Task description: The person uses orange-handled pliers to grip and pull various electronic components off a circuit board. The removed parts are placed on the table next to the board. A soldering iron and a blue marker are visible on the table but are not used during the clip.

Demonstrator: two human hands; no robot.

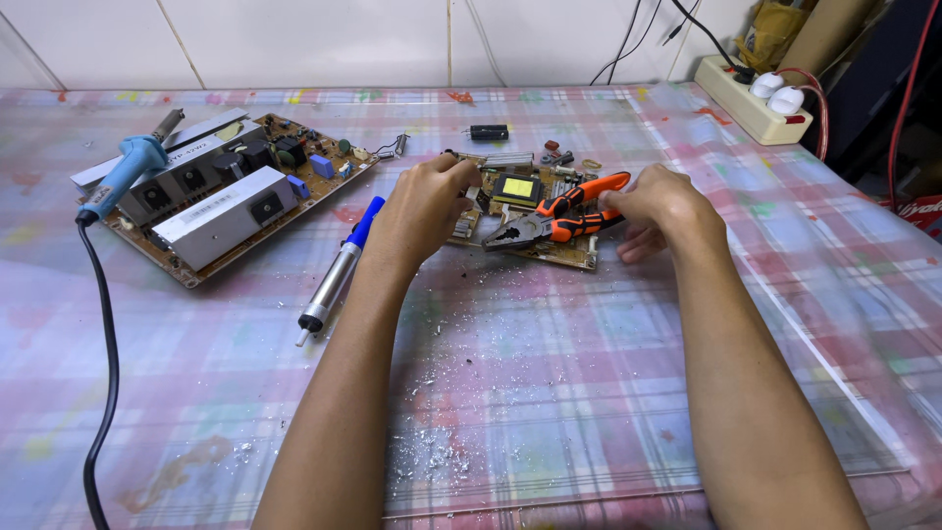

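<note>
Head view, nearest first — what sits closest?

— Pale flecks and crumbs [432, 432] scattered over the plaid tablecloth [589, 393] between the two forearms. A sleeve or wrist could sweep them further about.

— And the hands?

— The left hand [424, 208] is curled over the near edge of a small circuit board [520, 211], pressing on it. The right hand [659, 208] is closed around the orange handles of the pliers [549, 221], whose dark nose lies across that board. If the nose slips, I judge it could gouge the board or nip the left fingers, which sit just beside it.

— Anything else nearby?

— A blue-capped desoldering pump [339, 270] lies near the left forearm; an elbow could roll it. Further left, a soldering iron [128, 167] rests on a larger board [221, 191], and whether it is hot cannot be told.

— What stays unclear?

— What the pliers' nose bites, if anything: too small to read. The left hand hides part of the board, and the power strip [751, 103] at the far right is partly cut off.
</note>
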